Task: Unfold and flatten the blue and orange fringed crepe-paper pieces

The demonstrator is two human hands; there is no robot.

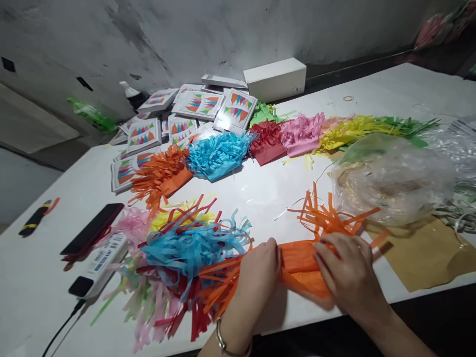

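An orange tissue-paper tassel point(300, 255) stretches between my two hands near the table's front edge, its uncut middle band flat and its cut strips fanning out at both ends. My left hand point(261, 265), with a metal bracelet at the wrist, is closed on the left end of the band. The fingers of my right hand point(347, 267) are curled on the right end. Beside my left hand lies a heap of fringed paper, with blue strips point(193, 243) on top and red, pink and yellow ones around them.
Behind lies a row of folded fringe: orange point(163, 176), blue point(219, 153), dark red point(267, 144), pink point(303, 134), yellow point(340, 133). Printed packs point(199, 104) and a white box point(275, 79) stand behind. Right: clear plastic bag point(394, 178), brown paper point(427, 255). Left: power strip point(98, 265), phone-like black slab point(92, 228).
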